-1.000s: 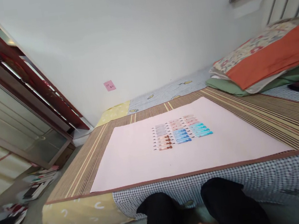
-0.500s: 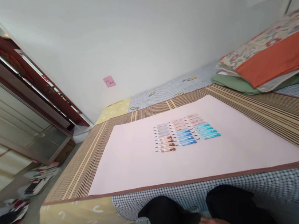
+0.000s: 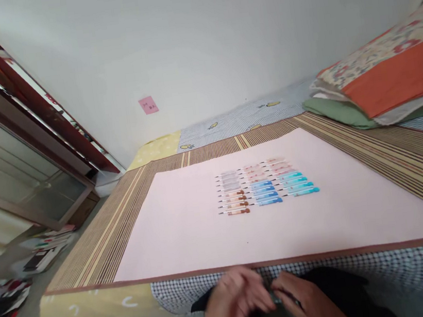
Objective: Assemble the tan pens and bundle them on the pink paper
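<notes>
At the bottom of the view, my left hand (image 3: 237, 298) is raised in front of the bed's edge, blurred, its fingers stretched toward the right and nothing visible in them. Close beside it, my right hand (image 3: 305, 297) is closed, fingers pressed together around something thin that I cannot make out. Beyond both hands, pens lie in three columns on a pale pink sheet, tips to the left. Brown pens (image 3: 235, 205), blue pens (image 3: 265, 194) and turquoise pens (image 3: 299, 186) form the nearer rows. Grey pens (image 3: 230, 181) and pale pink pens (image 3: 254, 172) lie farther back.
The pink sheet (image 3: 167, 237) covers a striped mat (image 3: 100, 235) on a bed. Folded bedding with an orange band (image 3: 404, 81) is piled at the right. A pink note (image 3: 148, 105) sticks to the white wall. Left are a sliding door (image 3: 10, 143) and items on the floor.
My left hand has come into view, and my right hand has risen from my lap to meet it. The view has shifted slightly; the pens lie as before.
</notes>
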Tool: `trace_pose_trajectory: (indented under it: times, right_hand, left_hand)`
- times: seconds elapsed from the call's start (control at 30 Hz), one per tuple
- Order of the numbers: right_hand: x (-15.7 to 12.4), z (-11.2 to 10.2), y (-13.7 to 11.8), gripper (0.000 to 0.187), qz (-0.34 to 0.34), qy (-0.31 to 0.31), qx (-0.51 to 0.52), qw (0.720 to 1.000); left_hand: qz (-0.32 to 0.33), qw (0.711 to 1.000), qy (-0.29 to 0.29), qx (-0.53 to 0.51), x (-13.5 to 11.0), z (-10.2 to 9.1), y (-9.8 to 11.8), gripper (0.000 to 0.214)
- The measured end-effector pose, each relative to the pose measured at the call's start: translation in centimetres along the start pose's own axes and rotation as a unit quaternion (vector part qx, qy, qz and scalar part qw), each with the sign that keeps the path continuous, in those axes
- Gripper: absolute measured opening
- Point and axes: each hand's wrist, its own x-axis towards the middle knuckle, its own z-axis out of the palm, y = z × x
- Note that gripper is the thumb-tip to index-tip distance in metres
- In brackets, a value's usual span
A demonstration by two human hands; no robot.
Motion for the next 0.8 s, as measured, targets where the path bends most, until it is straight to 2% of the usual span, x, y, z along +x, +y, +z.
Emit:
trace_pose_trajectory:
  times: [0.03,0.07,0.13,0.2,0.27,0.3,0.37,0.47,0.57,0.7,0.8]
  right_hand:
    - [0.1,0.0,0.0,0.022,-0.004,0.007,0.001,1.000]
    - [0.2,-0.1,0.0,0.023,-0.005,0.013,0.001,1.000]
    - [0.5,-0.3,-0.2,0.023,-0.002,0.026,0.004,1.000]
    - [0.7,-0.5,-0.2,0.022,0.000,0.033,0.009,0.999]
    - [0.7,-0.5,0.0,0.020,-0.001,0.036,0.006,0.999]
    - [0.7,-0.5,0.2,0.020,-0.001,0.036,0.002,0.999]
    - [0.5,-0.3,0.5,0.019,-0.001,0.036,-0.008,0.999]
    - [0.6,-0.6,0.3,0.019,0.000,0.041,-0.005,0.999]
    - [2.0,-2.0,-0.8,0.019,-0.005,0.070,0.010,0.998]
    - [7.2,-5.7,-2.7,0.016,-0.022,0.153,0.007,0.988]
    - [12.4,-8.9,-3.6,0.015,-0.045,0.256,-0.006,0.966]
  left_hand:
    - [0.086,0.989,0.087,-0.086,0.3,-1.5,2.3,0.042]
    - [0.162,0.960,0.162,-0.164,0.8,-3.1,4.7,0.033]
    - [0.235,0.881,0.279,-0.302,2.0,-6.5,9.4,0.011]
    - [0.274,0.809,0.336,-0.397,3.4,-9.5,12.9,0.008]
    - [0.285,0.759,0.360,-0.461,5.0,-11.5,14.4,0.013]
    - [0.285,0.740,0.373,-0.482,5.8,-12.1,14.4,0.014]
    - [0.271,0.720,0.394,-0.503,7.4,-12.6,13.1,0.014]
    - [0.234,0.719,0.409,-0.512,9.3,-12.4,10.4,0.012]
    - [0.208,0.710,0.426,-0.521,10.3,-12.2,9.3,0.012]
    - [0.227,0.693,0.470,-0.497,10.4,-12.8,10.1,0.009]
    - [0.234,0.690,0.491,-0.477,10.4,-13.0,10.4,0.007]
